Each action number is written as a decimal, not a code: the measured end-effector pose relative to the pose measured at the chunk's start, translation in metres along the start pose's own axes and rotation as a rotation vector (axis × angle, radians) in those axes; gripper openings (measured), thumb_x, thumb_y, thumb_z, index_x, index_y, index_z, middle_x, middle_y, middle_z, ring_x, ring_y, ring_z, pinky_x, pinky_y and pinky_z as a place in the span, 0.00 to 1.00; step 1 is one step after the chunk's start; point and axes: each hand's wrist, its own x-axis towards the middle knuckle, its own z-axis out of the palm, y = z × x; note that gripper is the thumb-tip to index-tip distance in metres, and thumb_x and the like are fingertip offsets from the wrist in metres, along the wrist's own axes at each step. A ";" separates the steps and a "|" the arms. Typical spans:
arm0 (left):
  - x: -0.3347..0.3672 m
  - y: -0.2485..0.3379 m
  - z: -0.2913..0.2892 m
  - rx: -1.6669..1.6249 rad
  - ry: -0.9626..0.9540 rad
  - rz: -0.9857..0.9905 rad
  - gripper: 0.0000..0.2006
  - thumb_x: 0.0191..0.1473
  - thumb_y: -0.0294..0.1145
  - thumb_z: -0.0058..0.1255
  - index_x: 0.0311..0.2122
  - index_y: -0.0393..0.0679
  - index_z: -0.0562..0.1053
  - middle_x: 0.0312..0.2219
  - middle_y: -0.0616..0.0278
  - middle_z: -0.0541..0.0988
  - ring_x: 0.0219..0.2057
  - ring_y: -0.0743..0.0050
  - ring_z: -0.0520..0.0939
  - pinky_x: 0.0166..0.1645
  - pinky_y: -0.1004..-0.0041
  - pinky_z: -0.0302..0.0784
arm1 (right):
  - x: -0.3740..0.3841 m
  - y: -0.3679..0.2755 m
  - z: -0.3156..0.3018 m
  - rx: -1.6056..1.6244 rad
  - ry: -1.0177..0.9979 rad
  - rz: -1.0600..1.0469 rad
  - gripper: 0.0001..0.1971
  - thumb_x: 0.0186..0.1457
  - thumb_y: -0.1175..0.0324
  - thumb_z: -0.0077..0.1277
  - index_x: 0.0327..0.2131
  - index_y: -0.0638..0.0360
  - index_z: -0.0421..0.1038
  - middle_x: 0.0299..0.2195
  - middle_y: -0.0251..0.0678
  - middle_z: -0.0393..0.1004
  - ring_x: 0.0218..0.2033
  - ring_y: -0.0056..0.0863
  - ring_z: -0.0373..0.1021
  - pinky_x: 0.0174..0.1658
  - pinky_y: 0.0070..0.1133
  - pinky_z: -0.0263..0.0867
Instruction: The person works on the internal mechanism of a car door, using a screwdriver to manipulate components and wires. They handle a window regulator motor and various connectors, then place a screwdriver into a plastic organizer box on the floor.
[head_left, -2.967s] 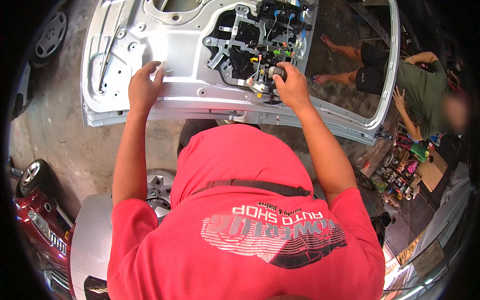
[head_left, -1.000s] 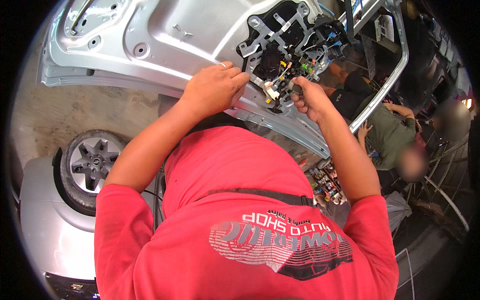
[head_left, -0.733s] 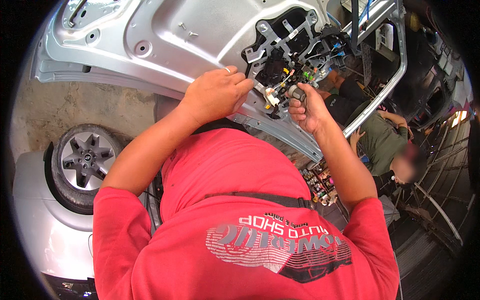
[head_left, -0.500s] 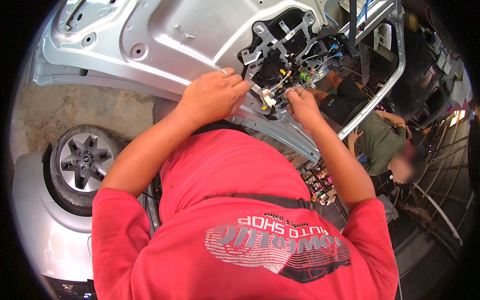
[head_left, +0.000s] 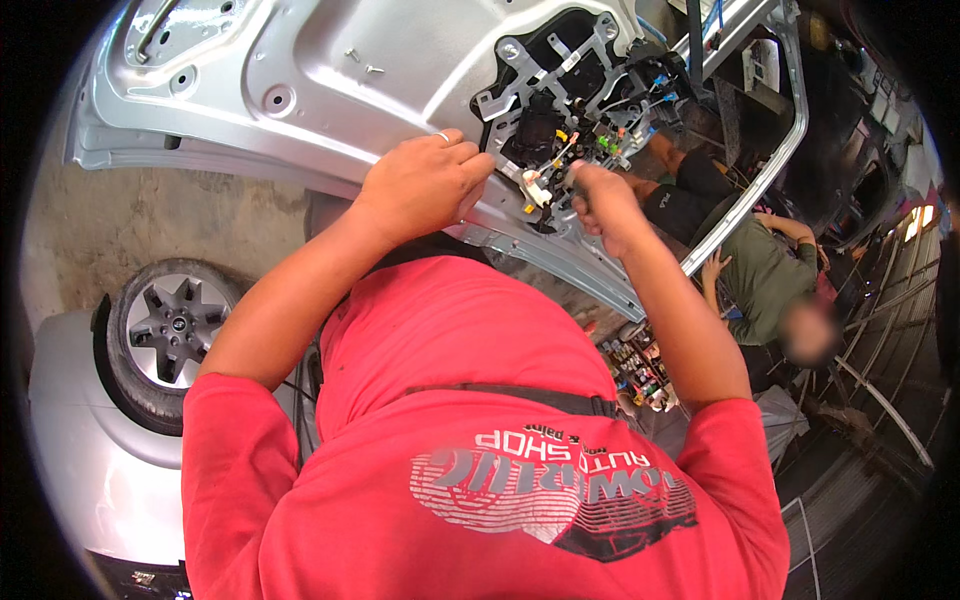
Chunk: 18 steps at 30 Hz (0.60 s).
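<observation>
A silver car door (head_left: 330, 110) lies across the top of the view, its inner side up. In its cutout sits a mechanism with metal brackets (head_left: 565, 60), cables and small coloured clips. A white plastic piece (head_left: 535, 188) with a yellow tip is at the mechanism's near edge, between my two hands. My left hand (head_left: 425, 185) rests at the door's near edge, fingers bent and together, their tips hidden. My right hand (head_left: 605, 205) is beside the mechanism, just right of the white piece, fingers curled and slightly blurred; whatever they grip is hidden.
Two small screws (head_left: 375, 69) lie loose on the door panel. The door's window frame (head_left: 745, 220) runs along the right. Beyond it another person (head_left: 775, 270) is low down. At left are a wheel (head_left: 175, 330) and a silver body panel (head_left: 105, 460).
My right hand has turned a little, its fingers curling in more near the mechanism. My left hand stays at the door edge. The whole view has shifted slightly.
</observation>
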 end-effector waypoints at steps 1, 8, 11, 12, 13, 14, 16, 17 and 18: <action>-0.001 0.000 0.000 0.001 -0.013 -0.002 0.06 0.57 0.34 0.58 0.37 0.47 0.77 0.30 0.64 0.79 0.38 0.62 0.82 0.42 0.63 0.82 | -0.002 0.001 0.002 -0.062 0.045 -0.065 0.16 0.65 0.53 0.52 0.48 0.52 0.73 0.23 0.43 0.74 0.29 0.47 0.75 0.36 0.42 0.70; -0.001 -0.001 0.001 0.035 -0.050 -0.002 0.08 0.57 0.35 0.59 0.41 0.48 0.78 0.31 0.65 0.79 0.39 0.62 0.82 0.42 0.64 0.81 | -0.021 0.010 0.022 -0.555 0.296 -0.457 0.15 0.65 0.56 0.53 0.50 0.51 0.74 0.26 0.45 0.77 0.30 0.48 0.76 0.38 0.40 0.71; -0.001 0.000 -0.001 0.032 -0.027 0.016 0.05 0.58 0.34 0.57 0.37 0.47 0.77 0.30 0.64 0.80 0.39 0.62 0.82 0.42 0.63 0.82 | -0.010 0.008 0.020 -0.295 0.185 -0.284 0.17 0.65 0.56 0.53 0.51 0.54 0.74 0.28 0.46 0.79 0.31 0.49 0.77 0.39 0.40 0.72; -0.002 0.000 -0.001 0.029 -0.019 0.021 0.05 0.58 0.34 0.56 0.35 0.46 0.76 0.30 0.64 0.80 0.39 0.61 0.83 0.42 0.63 0.82 | -0.006 0.007 0.019 -0.207 0.149 -0.226 0.17 0.65 0.56 0.53 0.51 0.55 0.74 0.29 0.47 0.79 0.31 0.49 0.77 0.39 0.40 0.73; -0.002 0.000 0.000 0.025 -0.012 0.014 0.05 0.58 0.34 0.57 0.37 0.47 0.77 0.30 0.64 0.80 0.39 0.62 0.82 0.42 0.63 0.82 | -0.003 0.003 0.017 -0.124 0.110 -0.171 0.18 0.65 0.56 0.53 0.51 0.56 0.74 0.29 0.48 0.80 0.31 0.49 0.77 0.39 0.39 0.73; -0.004 -0.001 0.002 0.022 -0.005 0.007 0.06 0.57 0.34 0.58 0.39 0.47 0.77 0.31 0.65 0.79 0.39 0.62 0.82 0.42 0.63 0.81 | -0.003 0.000 0.017 -0.041 0.072 -0.115 0.18 0.65 0.56 0.53 0.52 0.57 0.74 0.30 0.48 0.80 0.31 0.50 0.78 0.39 0.39 0.73; -0.005 -0.002 0.004 0.022 0.000 0.001 0.08 0.57 0.35 0.59 0.40 0.48 0.78 0.31 0.65 0.79 0.39 0.62 0.82 0.42 0.64 0.81 | -0.019 0.003 0.021 -0.836 0.364 -0.655 0.16 0.64 0.60 0.55 0.51 0.54 0.75 0.32 0.49 0.80 0.35 0.49 0.77 0.43 0.40 0.73; -0.004 -0.003 0.005 0.025 -0.002 0.001 0.08 0.57 0.35 0.60 0.40 0.48 0.78 0.31 0.65 0.79 0.39 0.62 0.82 0.42 0.64 0.81 | -0.023 0.001 0.020 -0.967 0.385 -0.741 0.15 0.63 0.61 0.56 0.51 0.53 0.75 0.33 0.49 0.79 0.36 0.49 0.77 0.43 0.41 0.73; -0.004 -0.003 0.005 0.029 -0.004 0.002 0.08 0.57 0.35 0.60 0.40 0.48 0.78 0.31 0.65 0.79 0.39 0.63 0.82 0.42 0.64 0.81 | -0.026 0.000 0.020 -1.099 0.405 -0.827 0.15 0.63 0.62 0.56 0.51 0.53 0.75 0.33 0.49 0.79 0.37 0.49 0.77 0.44 0.41 0.73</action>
